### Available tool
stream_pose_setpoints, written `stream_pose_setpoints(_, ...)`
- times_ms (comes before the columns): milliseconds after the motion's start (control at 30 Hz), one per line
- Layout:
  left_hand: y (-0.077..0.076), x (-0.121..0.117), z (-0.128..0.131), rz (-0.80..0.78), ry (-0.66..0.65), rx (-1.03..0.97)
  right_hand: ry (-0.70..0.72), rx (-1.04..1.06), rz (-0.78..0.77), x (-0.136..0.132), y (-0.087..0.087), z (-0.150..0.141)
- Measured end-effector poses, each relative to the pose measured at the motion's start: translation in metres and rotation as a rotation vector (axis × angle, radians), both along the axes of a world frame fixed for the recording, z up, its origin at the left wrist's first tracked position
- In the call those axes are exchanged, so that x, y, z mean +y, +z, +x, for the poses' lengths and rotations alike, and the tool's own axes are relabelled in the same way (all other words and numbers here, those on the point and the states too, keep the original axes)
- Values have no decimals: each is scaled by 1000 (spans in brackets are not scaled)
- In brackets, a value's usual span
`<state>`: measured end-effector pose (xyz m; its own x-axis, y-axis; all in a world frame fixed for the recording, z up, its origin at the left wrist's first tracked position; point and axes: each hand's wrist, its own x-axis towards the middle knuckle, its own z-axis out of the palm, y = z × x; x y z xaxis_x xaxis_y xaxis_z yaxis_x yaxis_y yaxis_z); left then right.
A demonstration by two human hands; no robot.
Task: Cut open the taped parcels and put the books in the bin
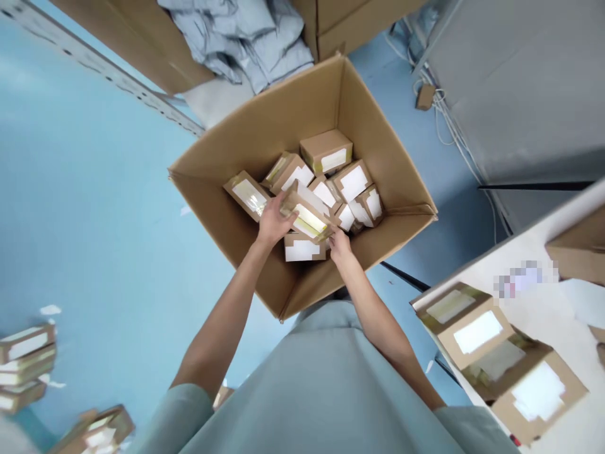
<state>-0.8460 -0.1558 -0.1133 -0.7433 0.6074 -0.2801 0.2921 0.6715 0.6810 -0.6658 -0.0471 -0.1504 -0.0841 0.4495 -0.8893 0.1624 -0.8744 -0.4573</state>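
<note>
A small taped cardboard box (309, 211) with a white label is held between my two hands, inside a large open carton (265, 135). My left hand (275, 221) grips its left end, thumb over the near side. Fingers of my right hand (339, 244) close on its right end. Under and around it lie several more small labelled boxes, among them a tilted box (246, 192) at the left, a box (326, 151) at the far side and a box (302, 248) just below the held one. My fingertips are partly hidden behind the held box.
On the white table (477, 258) at the right stand several labelled boxes (477, 331). Grey plastic bags (250, 38) are heaped beyond the carton. Stacked boxes (26, 362) rest on the blue floor at lower left. White cables (454, 126) run along the grey panel.
</note>
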Motion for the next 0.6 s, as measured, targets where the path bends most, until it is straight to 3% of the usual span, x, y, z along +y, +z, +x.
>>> stream_pose_setpoints(67,45,-18,11,114,70,-5,-4,73,67,-1,43,22)
stream_pose_setpoints(167,108,-35,39,313,68,-25,62,234,282,0,108,70)
stream_pose_setpoints(267,155,-32,82,419,29,-73,99,273,542,2,169,132)
stream_pose_setpoints(433,198,12,175,409,-160,-135,94,67,757,5,243,258)
stream_pose_setpoints(600,235,67,303,452,-532,-146,-81,-149,849,-20,283,415)
